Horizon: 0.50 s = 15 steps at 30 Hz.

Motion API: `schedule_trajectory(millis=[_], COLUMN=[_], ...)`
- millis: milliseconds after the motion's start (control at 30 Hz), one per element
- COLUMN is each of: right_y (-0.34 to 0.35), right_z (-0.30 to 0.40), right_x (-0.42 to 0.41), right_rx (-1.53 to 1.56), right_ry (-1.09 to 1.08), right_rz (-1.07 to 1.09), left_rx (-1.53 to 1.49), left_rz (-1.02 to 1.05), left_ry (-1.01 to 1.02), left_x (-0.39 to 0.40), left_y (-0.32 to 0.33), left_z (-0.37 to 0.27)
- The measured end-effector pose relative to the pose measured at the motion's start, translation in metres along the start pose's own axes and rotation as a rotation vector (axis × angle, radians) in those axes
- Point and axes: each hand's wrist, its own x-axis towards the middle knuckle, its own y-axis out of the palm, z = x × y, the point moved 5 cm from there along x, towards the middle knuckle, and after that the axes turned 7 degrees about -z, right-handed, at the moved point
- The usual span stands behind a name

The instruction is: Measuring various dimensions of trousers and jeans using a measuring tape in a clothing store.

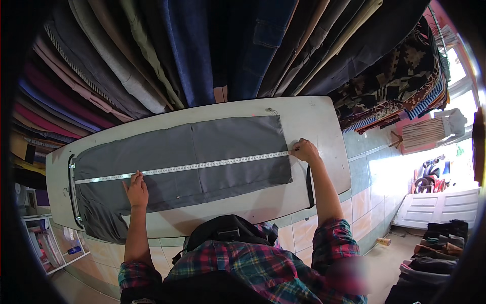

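A dark grey cloth garment (235,136) lies flat on the white table, its fold lines showing. At its left end is a hanger with metal clips (71,190). A white measuring tape (212,164) runs lengthwise across the cloth, from near the hanger to the right hem. My left hand (137,192) rests on the garment, fingertips touching the tape at its lower edge and fingers slightly apart. Beyond the right hem, my right hand (305,151) pinches the tape's end between thumb and fingers. The fingers hide that end.
The pale table (322,121) has rounded corners. A black strap-like strip (310,188) lies near its right edge. Rows of hanging trousers (190,49) crowd the far side, with patterned garments (398,72) at right. Folded clothes (433,262) lie lower right; a white rack (57,243) stands lower left.
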Motion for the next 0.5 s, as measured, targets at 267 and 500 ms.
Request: schedule_trajectory(millis=[267, 500], right_y=[0.0062, 0.0060], right_z=[-0.0078, -0.0044], right_x=[0.0050, 0.0064], right_rx=[0.022, -0.006], right_ry=[-0.061, -0.044], right_rz=[-0.001, -0.004], left_rx=[-0.026, -0.028], left_rz=[-0.011, -0.027], left_ry=[0.005, -0.004], left_x=[-0.0009, 0.0010], left_y=[-0.0005, 0.0040], left_z=[-0.0017, 0.0023])
